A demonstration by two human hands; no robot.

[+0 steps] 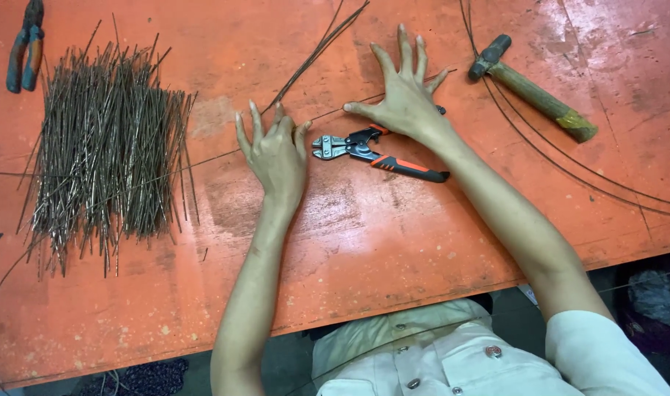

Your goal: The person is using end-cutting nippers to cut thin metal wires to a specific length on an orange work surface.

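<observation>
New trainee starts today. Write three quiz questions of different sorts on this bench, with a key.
1. True or false: the right hand lies spread over the upper handle of the cutters.
2. Which tool lies at the table's far left corner? A) hammer B) pliers C) file
3. Fill in: the left hand rests palm down between the cutters and the pile of cut ____.

Key: 1 true; 2 B; 3 wires.
</observation>
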